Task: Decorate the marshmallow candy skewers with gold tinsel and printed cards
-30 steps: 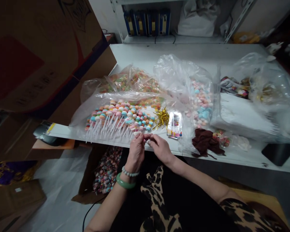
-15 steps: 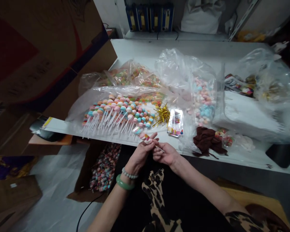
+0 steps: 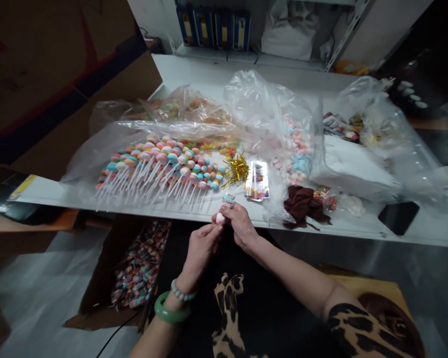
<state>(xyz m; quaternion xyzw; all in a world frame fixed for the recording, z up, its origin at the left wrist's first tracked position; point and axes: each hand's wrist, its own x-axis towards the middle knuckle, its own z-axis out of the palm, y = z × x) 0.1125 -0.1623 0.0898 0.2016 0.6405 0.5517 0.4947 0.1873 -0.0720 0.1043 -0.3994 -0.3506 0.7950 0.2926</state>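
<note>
Between my hands, just off the table's front edge, is a small candy skewer (image 3: 220,218) with a pink-white piece low and a light blue piece on top. My right hand (image 3: 239,223) is closed round its upper part. My left hand (image 3: 205,242) pinches its lower end, where the stick is hidden by fingers. Behind them lies a heap of pastel candy skewers (image 3: 160,159) on clear plastic, white sticks toward me. Gold tinsel strips (image 3: 237,170) and a stack of printed cards (image 3: 257,181) lie to its right.
Bags of gummies (image 3: 194,110) and marshmallows (image 3: 298,149) lie behind. To the right are brown cloth (image 3: 304,204), a white stack (image 3: 354,161) and a black phone (image 3: 398,218). A large carton (image 3: 112,74) stands left; a box of wrapped candies (image 3: 140,268) is below the table.
My right hand has moved from the stick end up to the candy part. My left hand has shifted down to the lower end. The whole view has shifted.
</note>
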